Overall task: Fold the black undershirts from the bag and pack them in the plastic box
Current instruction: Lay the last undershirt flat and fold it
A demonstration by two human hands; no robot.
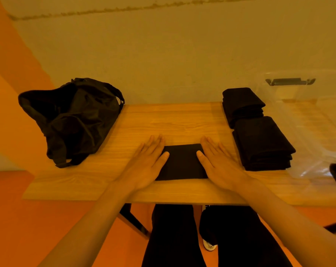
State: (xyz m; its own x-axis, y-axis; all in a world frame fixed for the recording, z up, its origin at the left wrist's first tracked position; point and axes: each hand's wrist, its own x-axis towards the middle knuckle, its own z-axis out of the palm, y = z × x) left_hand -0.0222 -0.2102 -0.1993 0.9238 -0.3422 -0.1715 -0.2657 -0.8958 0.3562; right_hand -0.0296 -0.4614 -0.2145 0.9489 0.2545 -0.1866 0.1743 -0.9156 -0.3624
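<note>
The bench [182, 116] is a flat board with a pale wood grain, smooth enough that cloth would slide on it. At its right end stands the plastic box [315, 120], clear, thin-walled and glossy, with a dark latch on its far rim. It looks light and likely to shift if pushed. On the left sits the bag [72, 120], black, slack and crumpled, made of a thin cloth with a faint sheen. Its mouth sags open and its strap trails toward the bench's near edge.

Two stacks of folded black undershirts lie on the right, the far stack [242, 105] touching the near stack [261, 143]. Both are matte, soft-edged and layered. I cannot tell whether they stand inside the clear box or just beside it.

The folded undershirt [182, 162] lies near the front edge in the middle of the bench, a small flat black rectangle of soft knit. It should be light, limp and not fragile, but it would probably spring open if lifted by one corner. The safer hold would be from both short sides at once, fingers under and thumbs on top.

The left hand [146, 164] and the right hand [219, 164] lie flat with their fingers straight, one on each end of it, thumbs resting on the cloth, gripping nothing
</note>
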